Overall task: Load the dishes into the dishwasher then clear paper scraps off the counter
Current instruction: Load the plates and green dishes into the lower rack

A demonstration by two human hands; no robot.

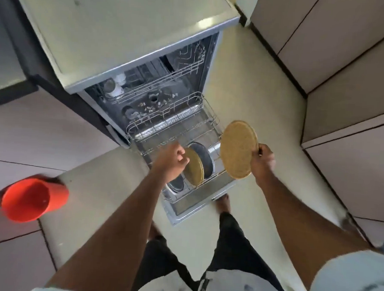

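Both bare arms stretched forward and down, side by side. Left hand curled into a loose fist, knuckles up. Right hand raised a little higher, fingers and thumb in a pinching grip, wrist cocked back.

Tan round plate held upright over pulled-out lower rack; 2nd tan plate slotted upright w/ steel pan.

text: none legible | labels — none | brands — none | numbers, signs: none
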